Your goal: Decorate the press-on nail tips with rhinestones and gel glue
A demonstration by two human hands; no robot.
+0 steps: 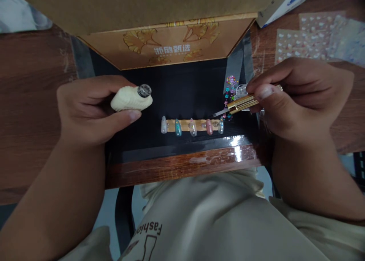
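Note:
My left hand (pixel 91 110) is closed round a small cream ribbed device (pixel 129 99) with a round dark lens end pointing right. My right hand (pixel 296 97) pinches golden tweezers (pixel 242 103) whose thin tip points left and down, just above the right end of a wooden strip (pixel 185 124). On that strip sit several false nails (pixel 192 127) in silver, teal, clear and pink. The strip lies on a black mat (pixel 182 89). A cluster of tiny coloured gems (pixel 230 86) lies beside the tweezers.
An orange box lid with leaf print (pixel 171 42) stands behind the mat. Nail sticker sheets (pixel 313 36) lie at the back right on the wooden table (pixel 31 101). A white-and-blue box (pixel 285 4) sits at the far right. My lap is below the table edge.

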